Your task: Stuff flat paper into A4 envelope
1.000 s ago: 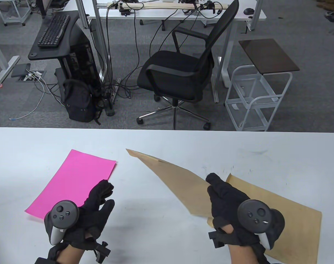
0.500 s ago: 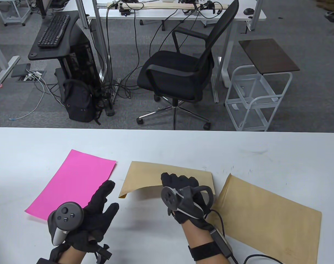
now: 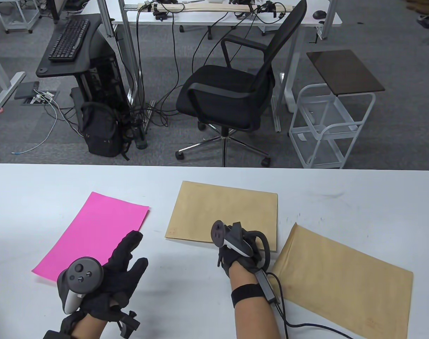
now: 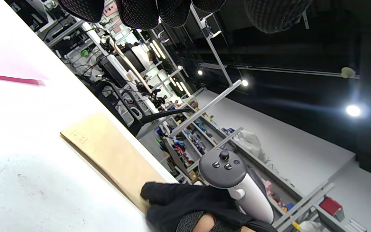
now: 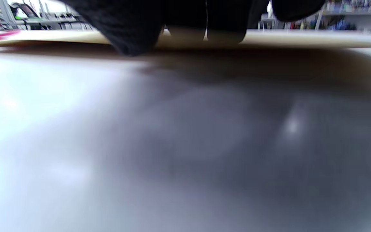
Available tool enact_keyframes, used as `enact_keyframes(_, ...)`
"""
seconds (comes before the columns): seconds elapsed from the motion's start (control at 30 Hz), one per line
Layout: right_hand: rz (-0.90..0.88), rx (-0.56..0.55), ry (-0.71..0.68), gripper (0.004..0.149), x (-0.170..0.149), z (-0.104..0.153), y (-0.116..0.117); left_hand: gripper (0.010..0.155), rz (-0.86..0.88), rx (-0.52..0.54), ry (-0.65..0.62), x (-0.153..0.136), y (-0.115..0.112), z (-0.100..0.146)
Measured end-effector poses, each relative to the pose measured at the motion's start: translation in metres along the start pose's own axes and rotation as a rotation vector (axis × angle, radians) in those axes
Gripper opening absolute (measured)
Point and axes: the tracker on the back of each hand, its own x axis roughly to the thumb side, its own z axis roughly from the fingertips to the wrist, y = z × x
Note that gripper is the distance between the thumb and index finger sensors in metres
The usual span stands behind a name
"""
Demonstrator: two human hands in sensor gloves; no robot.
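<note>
A pink sheet of paper [image 3: 94, 231] lies flat on the white table [image 3: 200, 310], left of centre. A brown A4 envelope [image 3: 225, 212] lies flat beside it at the middle. My right hand [image 3: 237, 245] is turned on its side at the envelope's near edge and pinches that edge. In the right wrist view the fingers [image 5: 185, 19] sit over the envelope [image 5: 301, 38]. My left hand [image 3: 135, 250] hovers with straight fingers by the pink sheet's near right edge and holds nothing. The left wrist view shows the envelope [image 4: 108, 151] and my right hand [image 4: 172, 196].
A second brown envelope [image 3: 345, 279] lies at an angle at the near right, close to my right forearm. A cable [image 3: 306, 325] trails from that wrist across the table. Beyond the far table edge stand an office chair [image 3: 228, 95] and a white cart [image 3: 327, 127].
My right hand carried the lifted envelope leftward, turned it over and laid it flat at the middle of the table. The left hand stayed by the pink sheet.
</note>
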Motion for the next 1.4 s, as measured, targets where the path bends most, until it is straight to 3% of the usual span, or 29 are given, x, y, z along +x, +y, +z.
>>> enact_keyframes(0.07, -0.125, -0.003, 0.020, 0.054, -0.007, 0.002, 0.005, 0.077, -0.003, -0.002, 0.005, -0.001, 0.000, 0.000)
enact_keyframes(0.17, -0.116, -0.026, 0.018, 0.057, -0.013, 0.007, 0.003, 0.077, -0.011, -0.009, 0.010, -0.002, -0.001, -0.001)
enact_keyframes(0.37, -0.145, -0.116, 0.089, 0.062, -0.044, 0.039, -0.027, 0.077, -0.028, -0.015, 0.018, -0.002, -0.002, -0.001)
enact_keyframes(0.53, -0.117, -0.057, 0.246, 0.075, -0.080, 0.076, -0.027, 0.077, -0.068, -0.040, 0.009, 0.000, -0.005, -0.002)
enact_keyframes(0.67, -0.099, 0.015, 0.347, 0.085, -0.101, 0.102, -0.010, 0.077, -0.081, -0.059, 0.011, 0.000, -0.007, -0.002)
enact_keyframes(0.9, -0.140, 0.198, 0.418, 0.095, -0.109, 0.118, 0.015, 0.077, -0.092, -0.069, 0.008, 0.000, -0.008, -0.002)
enact_keyframes(1.27, -0.097, 0.100, 0.396, 0.076, -0.109, 0.120, 0.018, 0.077, -0.129, -0.107, 0.018, -0.005, -0.015, -0.004)
enact_keyframes(1.4, 0.007, 0.038, 0.332, 0.066, -0.103, 0.121, 0.021, 0.077, -0.132, -0.116, 0.020, -0.006, -0.016, -0.004)
